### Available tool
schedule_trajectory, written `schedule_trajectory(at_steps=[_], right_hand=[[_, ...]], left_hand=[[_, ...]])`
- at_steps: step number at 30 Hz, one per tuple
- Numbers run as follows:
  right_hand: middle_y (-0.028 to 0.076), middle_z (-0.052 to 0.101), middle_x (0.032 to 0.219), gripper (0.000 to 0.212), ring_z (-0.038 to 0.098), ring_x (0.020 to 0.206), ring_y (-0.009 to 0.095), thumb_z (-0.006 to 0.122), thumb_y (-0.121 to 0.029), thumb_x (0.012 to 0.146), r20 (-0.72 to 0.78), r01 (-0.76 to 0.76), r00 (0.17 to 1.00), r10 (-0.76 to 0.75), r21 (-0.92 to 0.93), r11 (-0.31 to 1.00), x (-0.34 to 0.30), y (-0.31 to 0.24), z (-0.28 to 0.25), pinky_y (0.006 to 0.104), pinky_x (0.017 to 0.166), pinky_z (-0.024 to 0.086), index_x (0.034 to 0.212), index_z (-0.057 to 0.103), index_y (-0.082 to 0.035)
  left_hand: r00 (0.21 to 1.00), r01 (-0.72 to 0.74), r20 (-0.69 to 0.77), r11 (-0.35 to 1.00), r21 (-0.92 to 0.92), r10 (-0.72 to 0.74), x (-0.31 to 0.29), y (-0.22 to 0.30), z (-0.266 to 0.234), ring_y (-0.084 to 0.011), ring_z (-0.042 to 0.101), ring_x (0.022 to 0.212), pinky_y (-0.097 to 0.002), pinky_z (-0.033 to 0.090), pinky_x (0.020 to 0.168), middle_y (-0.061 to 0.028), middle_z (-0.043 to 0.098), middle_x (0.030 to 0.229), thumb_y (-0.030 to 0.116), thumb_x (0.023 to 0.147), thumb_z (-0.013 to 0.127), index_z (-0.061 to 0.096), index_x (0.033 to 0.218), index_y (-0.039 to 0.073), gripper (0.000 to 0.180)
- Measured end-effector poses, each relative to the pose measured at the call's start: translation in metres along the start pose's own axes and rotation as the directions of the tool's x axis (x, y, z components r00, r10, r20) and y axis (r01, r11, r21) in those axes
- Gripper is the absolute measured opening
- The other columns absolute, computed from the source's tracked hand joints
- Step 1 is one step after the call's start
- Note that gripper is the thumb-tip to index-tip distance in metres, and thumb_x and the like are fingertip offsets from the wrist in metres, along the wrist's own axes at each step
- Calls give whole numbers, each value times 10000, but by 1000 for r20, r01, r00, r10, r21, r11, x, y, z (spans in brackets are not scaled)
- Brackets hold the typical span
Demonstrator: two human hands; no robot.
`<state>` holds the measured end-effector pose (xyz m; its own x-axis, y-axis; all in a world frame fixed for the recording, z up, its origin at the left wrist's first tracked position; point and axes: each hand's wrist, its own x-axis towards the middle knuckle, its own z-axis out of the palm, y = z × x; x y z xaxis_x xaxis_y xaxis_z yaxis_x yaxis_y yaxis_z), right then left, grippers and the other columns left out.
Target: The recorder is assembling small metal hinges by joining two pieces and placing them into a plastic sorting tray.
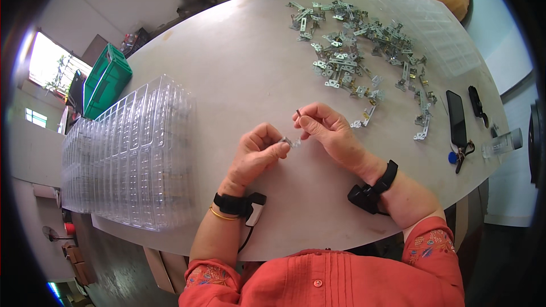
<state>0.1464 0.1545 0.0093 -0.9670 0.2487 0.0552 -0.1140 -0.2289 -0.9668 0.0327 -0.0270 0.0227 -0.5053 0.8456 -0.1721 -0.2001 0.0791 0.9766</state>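
Observation:
Over the near middle of the table (256, 51), my left hand (255, 156) is closed, with a small silver metal bracket (292, 142) pinched between thumb and fingers. Just right of it, my right hand (334, 136) is closed in a pinch on a thin dark stick-like piece (298, 113), too small to name more exactly. The bracket's far end reaches close to the right fingertips; whether they touch it I cannot tell. Beyond my right hand lies a loose heap of similar metal brackets (343, 63), some with brass-coloured parts. One bracket (364, 118) lies nearest that hand.
Stacked clear plastic trays (151, 153) stand along the left edge, with a green crate (108, 82) behind them. Another clear tray (441, 34) lies at the far right. A phone (456, 119), a black folded object (478, 105) and a clear cup (501, 143) are near the right edge.

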Motion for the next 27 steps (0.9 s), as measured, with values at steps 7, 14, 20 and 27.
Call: schedule_trajectory(at_steps=[7,14,20,27], right_hand=[[42,645,1117,52,585,965,123,666,-116,955,143,261,963,-230,-259,930,-5,-11,2,284,872,488,974,651,-70],[65,644,1133,50,615,967,152,676,-59,936,236,372,924,-301,-375,849,-3,-10,2,292,843,515,984,662,-59],[26,657,1075,88,617,946,108,622,-85,988,67,131,989,-134,51,990,-3,2,2,263,873,526,1050,650,-29],[30,660,1088,137,649,1004,128,575,-142,1020,-72,-21,996,54,397,918,2,5,-6,296,939,548,1105,659,-75]], left_hand=[[998,-17,-57,980,-199,6,5,-2,-9,-65,494,511,-188,356,448,-55,631,735,187,943,676,563,892,51,184],[1000,2,0,988,-154,-2,2,1,-9,-87,541,525,-193,401,467,-73,644,753,259,982,625,577,922,42,230],[993,77,117,926,-370,-36,5,-3,-13,-206,648,588,-311,531,556,-161,687,880,368,1062,424,602,1076,-32,438],[975,-215,-23,905,-367,222,9,-11,-6,-299,642,1111,-396,560,868,-200,615,1261,233,1052,471,508,1340,-42,400]])
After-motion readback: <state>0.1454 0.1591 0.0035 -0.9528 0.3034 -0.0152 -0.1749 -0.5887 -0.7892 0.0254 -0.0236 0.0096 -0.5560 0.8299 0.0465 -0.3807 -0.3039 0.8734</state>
